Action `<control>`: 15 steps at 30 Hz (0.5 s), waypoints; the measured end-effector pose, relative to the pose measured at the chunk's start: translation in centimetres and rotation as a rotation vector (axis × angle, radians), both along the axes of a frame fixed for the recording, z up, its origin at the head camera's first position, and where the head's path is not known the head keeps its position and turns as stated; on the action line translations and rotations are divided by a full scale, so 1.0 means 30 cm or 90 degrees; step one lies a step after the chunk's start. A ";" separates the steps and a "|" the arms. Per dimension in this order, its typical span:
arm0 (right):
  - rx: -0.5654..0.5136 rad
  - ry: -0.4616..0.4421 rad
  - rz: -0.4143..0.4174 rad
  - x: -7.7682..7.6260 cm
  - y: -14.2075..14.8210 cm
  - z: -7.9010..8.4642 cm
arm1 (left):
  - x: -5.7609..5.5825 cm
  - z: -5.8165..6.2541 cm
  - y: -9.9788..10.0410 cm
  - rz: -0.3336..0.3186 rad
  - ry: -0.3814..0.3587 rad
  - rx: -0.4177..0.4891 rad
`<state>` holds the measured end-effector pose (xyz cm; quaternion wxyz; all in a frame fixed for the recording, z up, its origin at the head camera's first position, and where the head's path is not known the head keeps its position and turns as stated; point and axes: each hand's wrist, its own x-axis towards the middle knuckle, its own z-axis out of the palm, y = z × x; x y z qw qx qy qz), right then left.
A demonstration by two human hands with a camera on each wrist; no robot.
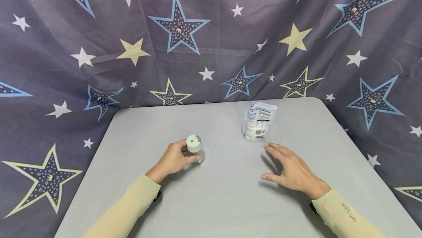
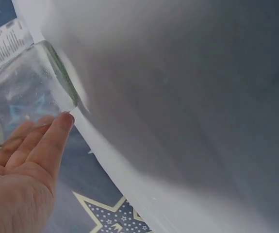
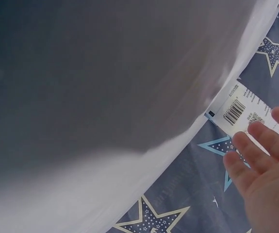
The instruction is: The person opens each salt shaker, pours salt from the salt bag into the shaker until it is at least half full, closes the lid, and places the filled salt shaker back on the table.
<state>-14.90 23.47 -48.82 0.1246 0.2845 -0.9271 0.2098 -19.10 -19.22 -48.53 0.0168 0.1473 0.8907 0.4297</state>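
Grey table [image 1: 217,201]: left hand [image 1: 173,158] grips jar [image 1: 195,147] (best held upright); right hand [image 1: 294,171], fingers apart, should meet pouch [image 1: 259,122] gently.

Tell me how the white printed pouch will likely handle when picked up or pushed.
The white pouch would probably bend if pinched near the top, where it looks flat and thin. Its bottom looks fuller, so the weight likely sits low. It stands upright on the table, so a push high up might tip it.
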 end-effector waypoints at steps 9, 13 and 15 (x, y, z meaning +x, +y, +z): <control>0.005 -0.001 0.007 0.008 -0.015 0.010 | 0.008 0.002 0.026 -0.018 -0.005 0.005; 0.003 0.001 0.012 0.012 -0.026 0.016 | 0.011 0.007 0.037 -0.023 -0.009 0.004; 0.002 0.002 0.013 0.014 -0.030 0.018 | 0.013 0.008 0.043 -0.027 -0.010 0.006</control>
